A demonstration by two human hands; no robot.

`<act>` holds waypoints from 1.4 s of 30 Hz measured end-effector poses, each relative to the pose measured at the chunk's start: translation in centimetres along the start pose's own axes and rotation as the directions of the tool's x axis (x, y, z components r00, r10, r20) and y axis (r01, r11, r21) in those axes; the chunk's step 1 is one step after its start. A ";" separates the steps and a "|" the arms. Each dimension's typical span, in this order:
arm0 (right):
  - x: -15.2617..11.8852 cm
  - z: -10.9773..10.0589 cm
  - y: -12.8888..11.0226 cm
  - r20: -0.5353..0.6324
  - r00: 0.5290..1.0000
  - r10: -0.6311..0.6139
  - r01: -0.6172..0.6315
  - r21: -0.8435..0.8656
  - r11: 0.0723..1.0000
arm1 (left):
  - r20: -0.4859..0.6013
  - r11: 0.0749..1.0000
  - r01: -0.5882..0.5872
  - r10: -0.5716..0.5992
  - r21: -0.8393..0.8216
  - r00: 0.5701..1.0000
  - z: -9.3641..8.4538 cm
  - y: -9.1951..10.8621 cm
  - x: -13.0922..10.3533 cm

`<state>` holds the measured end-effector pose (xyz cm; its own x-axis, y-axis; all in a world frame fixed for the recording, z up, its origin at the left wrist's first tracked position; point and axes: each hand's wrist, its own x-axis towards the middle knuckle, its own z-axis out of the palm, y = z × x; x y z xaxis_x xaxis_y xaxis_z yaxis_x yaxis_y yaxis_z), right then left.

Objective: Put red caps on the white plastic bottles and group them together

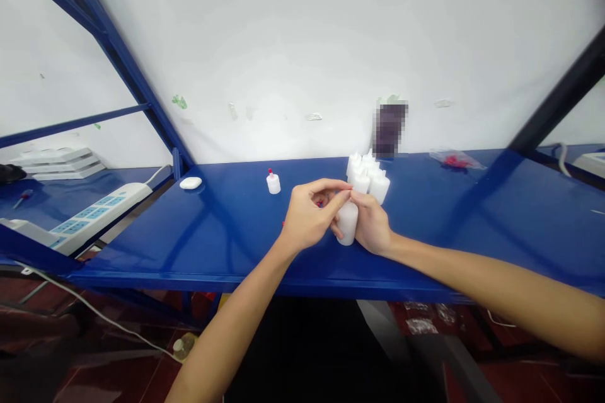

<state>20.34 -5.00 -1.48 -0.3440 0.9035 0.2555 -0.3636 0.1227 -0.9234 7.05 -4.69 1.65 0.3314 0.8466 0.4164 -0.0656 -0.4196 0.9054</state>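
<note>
My right hand (373, 223) is wrapped around a small white plastic squeeze bottle (347, 225), held upright just above the front part of the blue table. At the bottle's top, my left hand (312, 211) pinches with thumb and forefinger, and a speck of red shows at the fingertips, likely a small red cap; the fingers mostly hide it. More red bits show through the gap in my left hand. Just behind my hands stands a cluster of several white bottles (378, 189) with pointed nozzles. To the left, a white bottle with a red cap (273, 184) stands alone.
On the blue table (212, 233) lie a white rounded case (190, 183) at left and a clear bag with red pieces (456, 160) at right. A dark blurred phone-like object (390, 129) leans on the wall. A power strip (101, 211) lies beyond the blue frame post (163, 119).
</note>
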 end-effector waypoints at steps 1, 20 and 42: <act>0.1 0.1 0.0 0.003 1.000 -0.002 0.002 0.009 1.000 | 0.011 0.998 0.037 -0.037 -0.059 0.999 0.0 -0.3 0.0; 0.5 -0.8 0.3 -0.003 0.999 0.050 -0.049 0.051 0.997 | 0.111 0.989 -0.142 0.137 0.042 0.984 -1.9 0.1 1.8; 0.4 -1.0 -0.2 0.031 0.998 0.062 -0.059 -0.090 0.994 | -0.423 0.713 0.100 0.291 0.694 0.858 -14.2 -5.6 5.9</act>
<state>21.11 -4.24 -1.43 -0.3925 0.8962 0.2067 -0.2637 0.1057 -0.9588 -4.04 7.28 0.25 -0.1327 0.7430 0.6560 0.6392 -0.4417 0.6295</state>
